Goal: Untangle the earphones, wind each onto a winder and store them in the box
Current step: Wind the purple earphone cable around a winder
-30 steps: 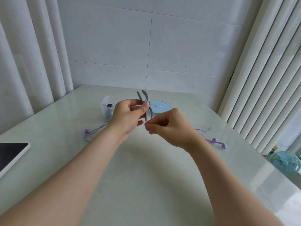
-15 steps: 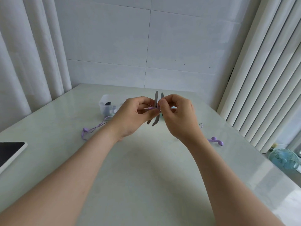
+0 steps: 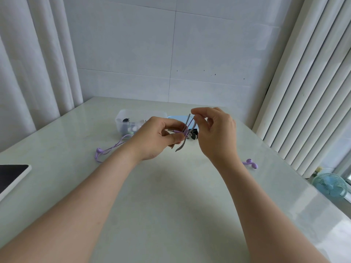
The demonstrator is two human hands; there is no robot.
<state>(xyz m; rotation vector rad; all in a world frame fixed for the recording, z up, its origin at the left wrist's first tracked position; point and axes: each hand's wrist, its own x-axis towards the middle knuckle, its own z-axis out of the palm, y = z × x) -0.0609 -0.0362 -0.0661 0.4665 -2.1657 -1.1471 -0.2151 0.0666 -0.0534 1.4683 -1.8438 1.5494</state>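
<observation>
Standing nearly upright in the grip of the left hand (image 3: pixel 155 138), the grey winder (image 3: pixel 180 148) leans its top toward the right hand (image 3: pixel 216 133), which pinches the purple cord (image 3: pixel 184 132).

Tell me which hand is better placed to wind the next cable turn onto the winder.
Probably the right hand: it pinches the purple cable beside the winder, which the left hand grips.

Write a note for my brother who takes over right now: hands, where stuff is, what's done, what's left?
Left hand grips the grey forked plastic winder at its middle.
Right hand pinches the thin purple earphone cable by the winder's top.
Both purple earbuds lie on the pale table; the clear plastic box stands open behind.
Done: a few turns wound.
Left: wind the rest, box it.
</observation>
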